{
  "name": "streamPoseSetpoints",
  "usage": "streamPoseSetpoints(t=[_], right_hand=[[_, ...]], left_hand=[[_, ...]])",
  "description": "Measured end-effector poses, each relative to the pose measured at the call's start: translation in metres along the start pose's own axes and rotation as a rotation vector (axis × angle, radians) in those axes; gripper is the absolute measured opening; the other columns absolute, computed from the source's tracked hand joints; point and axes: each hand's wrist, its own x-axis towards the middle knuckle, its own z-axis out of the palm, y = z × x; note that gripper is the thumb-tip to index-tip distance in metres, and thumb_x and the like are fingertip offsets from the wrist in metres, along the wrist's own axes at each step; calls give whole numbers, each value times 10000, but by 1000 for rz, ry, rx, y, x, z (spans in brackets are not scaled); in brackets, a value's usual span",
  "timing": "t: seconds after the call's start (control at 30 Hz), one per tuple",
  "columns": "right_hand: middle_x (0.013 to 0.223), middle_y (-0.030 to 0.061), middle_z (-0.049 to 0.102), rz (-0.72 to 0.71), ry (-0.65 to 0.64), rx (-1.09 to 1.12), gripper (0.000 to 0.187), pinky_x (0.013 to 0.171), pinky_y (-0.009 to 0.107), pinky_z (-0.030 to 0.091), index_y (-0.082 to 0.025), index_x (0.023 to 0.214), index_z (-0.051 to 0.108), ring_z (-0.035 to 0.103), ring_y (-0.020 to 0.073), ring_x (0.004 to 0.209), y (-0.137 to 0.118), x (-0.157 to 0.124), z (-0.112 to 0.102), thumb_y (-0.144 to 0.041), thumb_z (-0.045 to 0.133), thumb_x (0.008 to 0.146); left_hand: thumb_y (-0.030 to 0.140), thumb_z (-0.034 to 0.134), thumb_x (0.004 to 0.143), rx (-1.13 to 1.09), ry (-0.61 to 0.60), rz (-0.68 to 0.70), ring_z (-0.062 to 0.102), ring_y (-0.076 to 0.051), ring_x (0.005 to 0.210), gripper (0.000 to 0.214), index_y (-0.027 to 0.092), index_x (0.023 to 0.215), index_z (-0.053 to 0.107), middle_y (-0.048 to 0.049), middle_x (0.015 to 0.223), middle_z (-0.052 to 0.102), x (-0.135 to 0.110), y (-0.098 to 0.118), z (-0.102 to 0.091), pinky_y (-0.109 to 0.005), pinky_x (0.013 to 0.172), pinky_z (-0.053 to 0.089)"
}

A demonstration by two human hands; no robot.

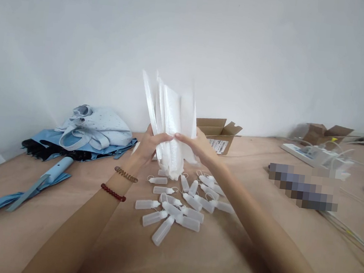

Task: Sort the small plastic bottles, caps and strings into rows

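Both hands grip a bundle of white, partly see-through plastic sleeves (173, 109), raised above the table and spread at the top. My left hand (151, 144) closes round its left side, the thumb lying across the front. On the other side, my right hand (197, 145) clasps it, the thumb meeting the middle of the bundle. Whether anything is inside the sleeves, I cannot tell. Below the bundle, several small translucent squeeze bottles (162, 230) lie scattered, many with looped cap straps. The bundle and hands hide part of the table behind them.
On the left lie a pale spotted cloth bag (104, 125) and a blue folding umbrella (58, 169). An open cardboard box (221, 134) stands behind my right hand. To the right are a white power strip (311, 155), cables, another carton (327, 133) and a pixelated dark object (301, 187).
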Motion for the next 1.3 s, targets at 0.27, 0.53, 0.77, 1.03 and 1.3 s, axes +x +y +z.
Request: streamPoseSetpoints(t=[0.27,0.53,0.77,1.03,1.3], right_hand=[[1154,108,629,6,-222,157,550,885,436,511,-197,1151,561,593,276,1050,-8,-6,6,-519,677,720],[1116,91,636,-83,-175,104,581,911,443,492,-191,1166,542,580,271,1057,-15,-8,6,-439,726,673],[1140,93,599,-93,105,-149,645,907,477,451,-197,1180,506,549,305,1064,-29,-7,3,-341,737,596],[1170,94,611,-36,161,-73,530,903,475,462,-194,1154,545,557,304,1073,-22,1,-9,-313,675,655],[1062,102,675,34,-188,202,489,842,456,532,-206,1132,613,626,279,964,-25,-8,1,-475,679,729]], left_hand=[[308,706,694,-14,-232,-134,617,-288,1002,384,133,1031,645,-88,970,688,-10,-9,12,-410,882,489],[246,786,594,107,-86,40,589,-309,1076,768,163,1280,452,-116,1133,642,-5,-13,11,-461,913,469],[238,780,617,7,-221,-86,608,-335,1052,607,146,1183,580,-114,1082,681,-8,0,4,-453,895,494],[268,764,618,4,-38,-150,652,-303,937,526,106,1100,631,-135,1029,687,-2,9,-4,-424,822,533],[304,741,685,-48,-171,-101,631,-320,1014,523,143,1165,611,-113,1037,691,-5,3,3,-450,895,514]])
